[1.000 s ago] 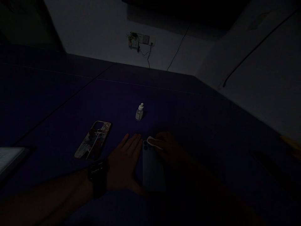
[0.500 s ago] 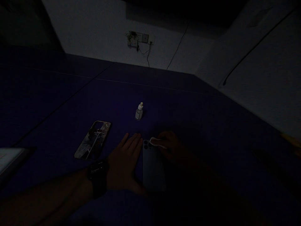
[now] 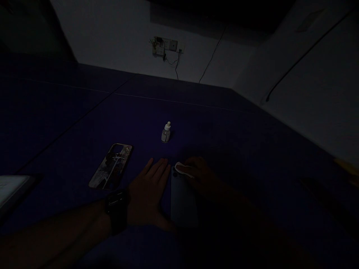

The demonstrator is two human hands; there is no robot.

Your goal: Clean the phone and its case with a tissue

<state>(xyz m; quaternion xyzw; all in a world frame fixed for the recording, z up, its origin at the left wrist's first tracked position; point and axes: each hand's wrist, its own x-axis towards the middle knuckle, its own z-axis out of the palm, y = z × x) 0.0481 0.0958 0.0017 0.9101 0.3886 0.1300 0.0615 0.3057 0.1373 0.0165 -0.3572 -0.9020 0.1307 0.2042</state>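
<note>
A smartphone (image 3: 183,203) lies back side up on the dark blue surface, its camera lenses at the far end. My left hand (image 3: 148,194), with a black smartwatch (image 3: 117,209) on the wrist, lies flat along the phone's left edge, fingers stretched out and thumb by the near corner. My right hand (image 3: 200,173) presses a small white wipe (image 3: 183,169) onto the camera end of the phone. Beyond the hands stands a small dropper bottle (image 3: 165,133) with a white top. To the left lies a patterned phone case (image 3: 111,166).
A pale box-like object (image 3: 12,188) sits at the left edge. Wall sockets (image 3: 168,45) with cables are at the back. A dark cable (image 3: 305,54) hangs along the right wall. Something yellow (image 3: 346,168) shows at far right. The scene is very dim.
My right hand has shifted the wipe slightly left across the camera lenses, covering more of the phone's far end. My left hand stays in place.
</note>
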